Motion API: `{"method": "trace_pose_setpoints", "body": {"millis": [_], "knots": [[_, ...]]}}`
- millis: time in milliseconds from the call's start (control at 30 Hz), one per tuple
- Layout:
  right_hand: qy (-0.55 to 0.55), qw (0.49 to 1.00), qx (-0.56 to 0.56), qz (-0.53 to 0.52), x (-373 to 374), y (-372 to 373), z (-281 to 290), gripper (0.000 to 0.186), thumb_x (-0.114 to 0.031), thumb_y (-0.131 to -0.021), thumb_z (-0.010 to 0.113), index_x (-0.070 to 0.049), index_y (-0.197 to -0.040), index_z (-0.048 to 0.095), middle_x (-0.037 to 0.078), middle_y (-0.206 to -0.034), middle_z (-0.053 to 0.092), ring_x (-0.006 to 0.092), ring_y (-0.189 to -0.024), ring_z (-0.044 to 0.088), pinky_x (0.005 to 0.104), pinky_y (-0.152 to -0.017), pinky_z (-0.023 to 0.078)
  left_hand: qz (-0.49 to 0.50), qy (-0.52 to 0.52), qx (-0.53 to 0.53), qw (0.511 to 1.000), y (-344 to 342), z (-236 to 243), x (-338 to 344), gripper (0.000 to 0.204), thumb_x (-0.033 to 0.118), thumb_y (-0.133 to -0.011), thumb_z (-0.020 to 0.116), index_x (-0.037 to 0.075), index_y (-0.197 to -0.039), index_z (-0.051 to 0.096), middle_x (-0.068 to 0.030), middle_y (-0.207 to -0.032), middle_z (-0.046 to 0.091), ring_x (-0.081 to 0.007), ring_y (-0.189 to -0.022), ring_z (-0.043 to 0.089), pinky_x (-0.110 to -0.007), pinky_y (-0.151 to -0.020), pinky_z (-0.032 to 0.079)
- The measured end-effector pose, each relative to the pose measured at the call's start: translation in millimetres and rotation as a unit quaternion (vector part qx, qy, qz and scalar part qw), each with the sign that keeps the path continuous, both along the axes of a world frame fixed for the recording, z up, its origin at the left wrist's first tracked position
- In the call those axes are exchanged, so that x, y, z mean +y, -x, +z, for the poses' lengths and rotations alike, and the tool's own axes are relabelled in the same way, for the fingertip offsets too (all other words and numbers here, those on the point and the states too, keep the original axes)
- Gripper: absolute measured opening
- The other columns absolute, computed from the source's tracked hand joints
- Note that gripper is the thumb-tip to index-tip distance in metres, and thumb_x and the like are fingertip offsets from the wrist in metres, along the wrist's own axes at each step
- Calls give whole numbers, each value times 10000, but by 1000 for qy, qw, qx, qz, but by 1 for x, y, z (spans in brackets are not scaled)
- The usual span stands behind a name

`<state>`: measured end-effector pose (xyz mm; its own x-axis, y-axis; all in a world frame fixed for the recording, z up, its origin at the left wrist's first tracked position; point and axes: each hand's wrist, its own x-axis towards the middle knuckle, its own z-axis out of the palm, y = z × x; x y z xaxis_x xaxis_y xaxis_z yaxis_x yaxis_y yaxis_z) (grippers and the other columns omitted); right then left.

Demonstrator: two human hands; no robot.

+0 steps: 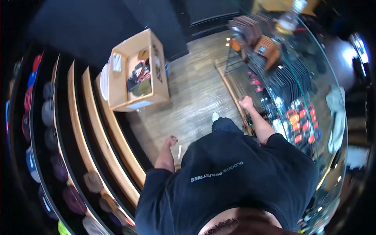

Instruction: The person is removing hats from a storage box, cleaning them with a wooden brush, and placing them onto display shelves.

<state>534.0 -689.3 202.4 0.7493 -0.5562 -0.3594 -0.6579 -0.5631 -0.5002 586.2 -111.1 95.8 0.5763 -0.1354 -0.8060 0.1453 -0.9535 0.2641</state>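
My left hand [170,141] hangs low beside the wooden shelving, fingers curled; whether it holds anything is too small to tell. My right hand [245,102] is closed, near the wooden rail [228,83] along the glass display counter [309,84]; its palm is hidden. Beyond my hands, an open cardboard box [118,90] stands at the shelving's far end, with crumpled cloth items [139,80] inside.
Tiered shelves [98,125] on my left carry rows of caps [74,199]. The counter on my right holds brown boxes [266,50], stacked dark items and red goods. A wooden floor [188,90] runs between them to a dark wall. My shoe [215,116] shows below.
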Motion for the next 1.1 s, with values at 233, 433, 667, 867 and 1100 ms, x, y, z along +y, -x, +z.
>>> {"method": "trace_pose_setpoints", "body": {"millis": [233,433,667,867,1100], "knots": [[-42,995,22,86,9,-164,16,339,-346,-733,705,-77,-940,716,192,-999,694,334,-973,664,406,-878,522,123,77,-156,977,-98,65,-52,397,295,-823,606,89,-1163,615,-213,-1072,664,-366,-1034,626,-426,-908,501],[1,984,84,160,23,-234,8,307,-337,-750,708,-98,-942,709,178,-1009,694,335,-991,653,404,-896,509,14,54,-451,891,-213,128,-115,364,151,-818,608,28,-1156,549,-238,-1128,558,-407,-1118,510,-488,-997,407],[36,977,160,139,11,-292,-16,395,-367,-784,607,-81,-1049,666,160,-1112,660,316,-1058,624,406,-917,504,107,-18,-407,907,-358,129,-133,991,264,-677,777,68,-1469,214,-298,-1256,498,-423,-1085,554,-473,-929,471],[-23,962,49,266,12,-331,-40,312,-294,-777,589,-58,-969,659,212,-1007,670,387,-971,633,449,-858,506,110,-118,-322,933,-407,97,-111,500,434,-829,638,-10,-1058,655,-249,-967,679,-399,-911,668,-481,-802,534],[-137,961,13,238,15,-300,-57,211,-228,-778,646,-118,-955,681,178,-991,679,347,-977,636,416,-873,505,85,-199,-366,905,-419,108,-95,586,551,-804,615,-10,-947,706,-252,-918,687,-387,-931,674,-477,-818,531]]}}
